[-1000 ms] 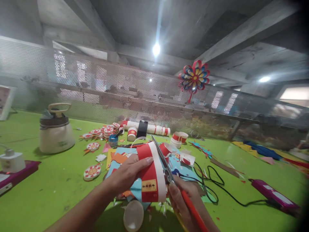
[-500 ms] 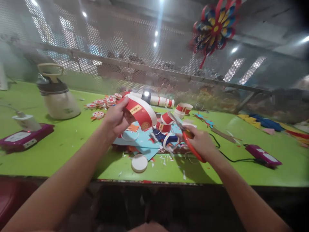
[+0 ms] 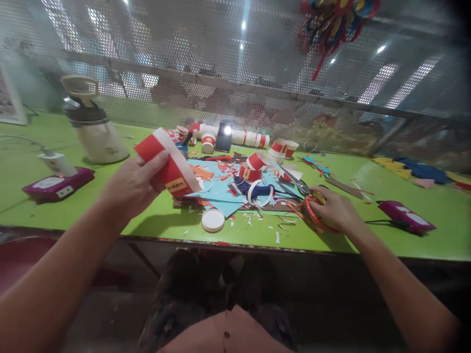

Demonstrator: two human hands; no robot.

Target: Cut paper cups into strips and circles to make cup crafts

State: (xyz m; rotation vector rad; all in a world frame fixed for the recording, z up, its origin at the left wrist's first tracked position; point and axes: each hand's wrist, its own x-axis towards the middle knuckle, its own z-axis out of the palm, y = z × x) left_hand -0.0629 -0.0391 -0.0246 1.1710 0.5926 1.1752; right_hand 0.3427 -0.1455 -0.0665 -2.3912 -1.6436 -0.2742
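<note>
My left hand [image 3: 134,184] grips a curved red-and-white paper cup wall [image 3: 172,164], thumb on its outer side, above the table's near part. In my right hand [image 3: 333,208] are scissors [image 3: 302,186] with red handles, held low over the table at the right, blades pointing up and left. Between my hands lie light blue paper sheets [image 3: 221,196] with scraps. On them rest a dark blue glue gun [image 3: 259,191], a white paper ring around it, and cut red-and-white cup pieces [image 3: 250,172]. A round white cup base [image 3: 212,220] lies near the front edge.
A lit phone [image 3: 223,137] leans against a row of paper cups [image 3: 250,138] at the back. A large beige jug [image 3: 97,137] and a purple power strip [image 3: 61,185] stand left. Another purple block [image 3: 405,216] with a cable lies right. Coloured paper [image 3: 419,169] is beyond it.
My left hand has moved left with the cup wall and turned it. The scissors have moved right and away from the cup pieces with my right hand. The view has tilted downward.
</note>
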